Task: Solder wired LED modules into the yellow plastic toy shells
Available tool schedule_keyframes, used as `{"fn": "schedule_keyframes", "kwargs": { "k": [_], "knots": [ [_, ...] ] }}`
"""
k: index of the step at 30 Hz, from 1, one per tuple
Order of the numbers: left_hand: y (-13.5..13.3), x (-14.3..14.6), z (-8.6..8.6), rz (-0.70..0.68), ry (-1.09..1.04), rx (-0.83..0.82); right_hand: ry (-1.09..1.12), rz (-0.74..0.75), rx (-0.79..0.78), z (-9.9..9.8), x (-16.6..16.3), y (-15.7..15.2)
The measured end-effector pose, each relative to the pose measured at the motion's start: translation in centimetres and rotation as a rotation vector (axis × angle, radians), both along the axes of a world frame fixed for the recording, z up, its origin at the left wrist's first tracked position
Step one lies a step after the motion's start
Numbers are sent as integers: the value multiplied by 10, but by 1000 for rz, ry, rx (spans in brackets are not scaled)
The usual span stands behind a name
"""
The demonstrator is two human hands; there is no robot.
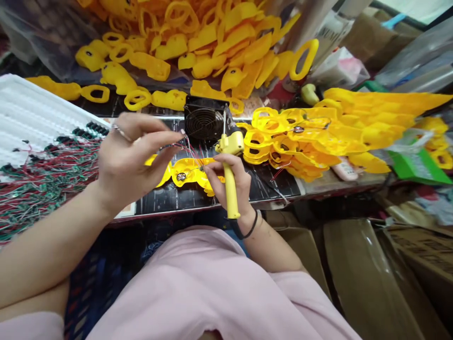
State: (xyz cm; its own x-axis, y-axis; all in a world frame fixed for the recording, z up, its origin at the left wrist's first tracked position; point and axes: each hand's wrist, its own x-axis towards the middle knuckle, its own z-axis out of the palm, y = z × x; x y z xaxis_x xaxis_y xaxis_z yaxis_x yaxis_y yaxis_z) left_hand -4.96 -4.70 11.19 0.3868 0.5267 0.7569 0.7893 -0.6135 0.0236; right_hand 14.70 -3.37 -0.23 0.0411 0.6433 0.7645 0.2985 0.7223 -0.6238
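Small assembly w/shop, by the look of it: long bench (320,188) w/ heaps of near-identical yellow plastic pcs (212,42), bundles of red/green wired parts (53,182) on the L, a yellow soldering-type gun (231,186), a small blk fan (204,123), & cardboard boxes (357,264) lower R.

The tool (231,189) is yellow, the fan (204,122) black.

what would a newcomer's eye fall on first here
Most likely the heap of bright yellow plastic parts across the top of the view. Next, the yellow gun-shaped tool held in the right hand, near a black fan; then the mass of red and green wires along the left edge.
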Motion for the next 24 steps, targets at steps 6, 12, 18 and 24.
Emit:
{"fn": "schedule_keyframes", "kwargs": {
  "k": [6,12,18,24],
  "knots": [
    [9,10,-43,-40,-287,-545,138,8,-40,-10,1,0],
    [21,43,-65,-172,-883,-943,171,1,-7,-15,0,-3],
    [23,49,-62,-281,-985,-1048,243,44,-39,-20,-1,-2],
    [26,41,-62,-254,-1062,-1092,330,69,37,-24,-7,1]
  ]
}}
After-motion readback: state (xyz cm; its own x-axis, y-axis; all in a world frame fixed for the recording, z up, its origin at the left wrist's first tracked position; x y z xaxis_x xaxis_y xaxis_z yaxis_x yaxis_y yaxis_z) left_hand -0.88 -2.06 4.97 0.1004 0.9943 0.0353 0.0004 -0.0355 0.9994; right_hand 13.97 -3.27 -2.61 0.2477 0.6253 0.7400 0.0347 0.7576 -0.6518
